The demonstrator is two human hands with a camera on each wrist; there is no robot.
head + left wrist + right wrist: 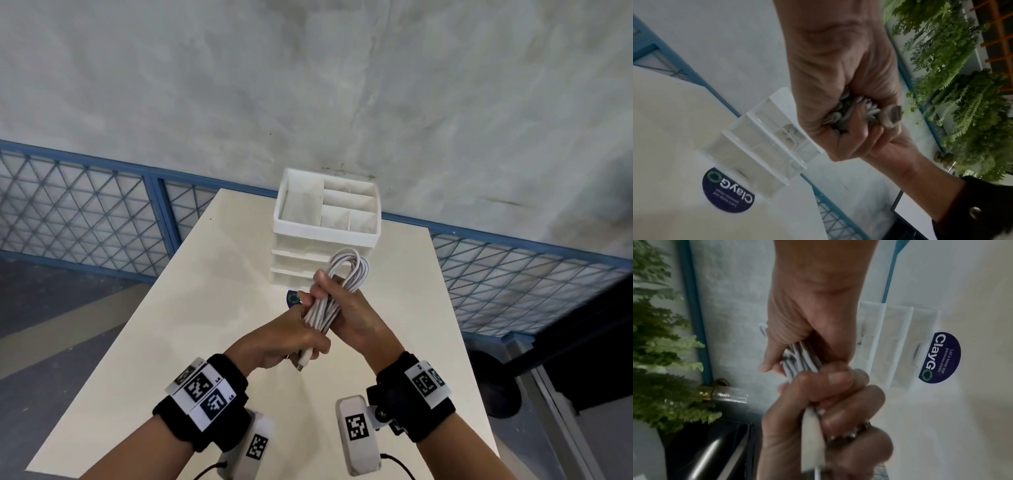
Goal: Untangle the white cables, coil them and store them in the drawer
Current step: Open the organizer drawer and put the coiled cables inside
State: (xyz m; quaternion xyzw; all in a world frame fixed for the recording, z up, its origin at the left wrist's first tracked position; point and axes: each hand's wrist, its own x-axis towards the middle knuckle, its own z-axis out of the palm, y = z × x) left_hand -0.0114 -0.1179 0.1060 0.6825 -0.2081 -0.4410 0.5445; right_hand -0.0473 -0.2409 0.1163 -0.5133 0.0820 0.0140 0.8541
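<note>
The white table fills the lower middle of the head view, running up toward a blue mesh railing and a grey wall. At its far end, centre of the frame, stands a white drawer unit. Its open top tray is split into several compartments, and all of them look bare from above. Below the tray sit two closed drawers. In the left wrist view, something pale and cable-like shows through the clear front of one drawer, too blurred to name surely.

Just in front of the unit, both hands meet over the table and hide part of the lower drawers. They clasp a coiled bundle of white cable, held off the table, its looped end rising toward the drawer fronts. The right hand wraps its fingers round the middle of the bundle. The left hand grips the lower end, where a white plug pokes out beneath its fingers.

A round dark-blue sticker lies on the table beside the unit, half covered by the hands.
</note>
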